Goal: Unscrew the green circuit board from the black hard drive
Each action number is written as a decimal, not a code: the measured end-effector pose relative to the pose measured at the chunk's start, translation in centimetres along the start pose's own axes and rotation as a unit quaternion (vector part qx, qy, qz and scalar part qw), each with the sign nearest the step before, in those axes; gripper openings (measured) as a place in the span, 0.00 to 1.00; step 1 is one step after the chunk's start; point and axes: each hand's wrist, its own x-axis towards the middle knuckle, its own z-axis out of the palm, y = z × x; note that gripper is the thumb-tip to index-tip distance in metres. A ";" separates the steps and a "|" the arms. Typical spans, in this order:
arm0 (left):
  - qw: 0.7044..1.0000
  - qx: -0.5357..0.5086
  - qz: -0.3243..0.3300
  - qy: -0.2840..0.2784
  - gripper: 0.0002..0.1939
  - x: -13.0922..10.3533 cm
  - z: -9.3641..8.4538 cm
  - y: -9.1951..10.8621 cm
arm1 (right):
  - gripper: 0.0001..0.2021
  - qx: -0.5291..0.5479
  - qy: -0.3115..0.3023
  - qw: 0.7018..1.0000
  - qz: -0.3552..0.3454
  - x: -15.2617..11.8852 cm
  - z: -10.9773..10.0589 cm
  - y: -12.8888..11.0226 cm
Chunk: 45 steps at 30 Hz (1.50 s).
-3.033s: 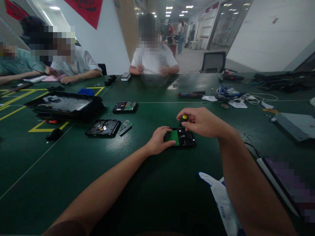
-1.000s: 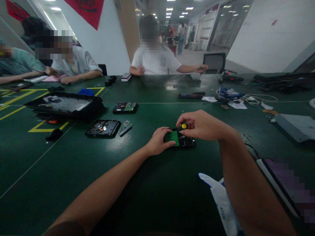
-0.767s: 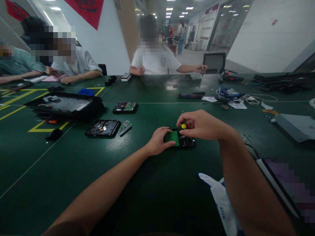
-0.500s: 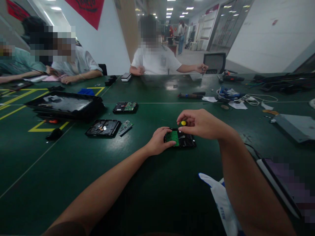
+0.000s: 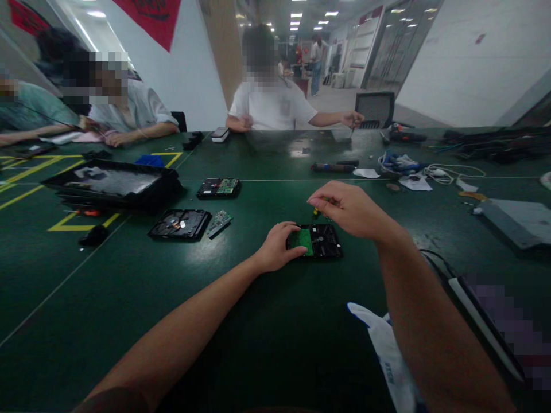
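A black hard drive [image 5: 326, 241] with a green circuit board lies on the dark green table [image 5: 241, 304]. My left hand [image 5: 279, 246] grips its left side, thumb at the near edge and fingers at the far edge. Just beyond the drive's far right edge is my right hand [image 5: 350, 209], closed on a small tool with a yellow handle [image 5: 317, 211]. The tool's tip cannot be made out. To the left lie an opened drive [image 5: 181, 223], a loose circuit board [image 5: 220, 222] and another drive [image 5: 218, 187].
Black trays [image 5: 116, 182] stand at the left. A white glove [image 5: 383, 350] lies near my right forearm, beside a dark-screened device [image 5: 486, 321]. Cables [image 5: 402, 163] and a grey metal box [image 5: 519, 221] are at the right. People sit across the table.
My right hand has lifted slightly away from the drive, up in the view, with the yellow-handled tool, uncovering more of the drive. My left hand has stayed in place.
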 end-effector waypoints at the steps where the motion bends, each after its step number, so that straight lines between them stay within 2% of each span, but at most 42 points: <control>1: 1.000 0.000 0.001 0.001 0.30 0.0 0.0 0.0 | 0.13 0.008 0.005 1.000 -0.002 0.0 0.1 0.0; 8: 1.000 0.001 0.001 -0.001 0.30 -0.1 -0.1 0.2 | 0.14 0.050 -0.007 0.998 0.039 -0.4 0.0 -0.2; 12: 1.000 0.001 0.000 -0.001 0.29 -0.1 -0.2 0.4 | 0.14 0.052 -0.021 0.998 0.039 -0.3 0.0 -0.4; 23: 1.000 0.003 0.002 -0.006 0.29 0.0 -0.3 0.5 | 0.09 0.012 0.040 0.998 0.042 0.0 0.5 -0.8; 30: 1.000 -0.001 0.000 -0.003 0.30 0.0 -0.1 0.2 | 0.13 0.041 -0.002 0.998 0.046 -0.1 0.4 -0.8; 35: 1.000 -0.001 0.001 0.001 0.30 -0.1 -0.1 0.1 | 0.17 0.029 0.002 0.999 0.042 -0.3 0.2 -0.4; 45: 1.000 -0.002 -0.003 -0.004 0.29 0.0 -0.4 0.6 | 0.07 0.004 0.033 0.999 0.038 0.1 0.7 -0.6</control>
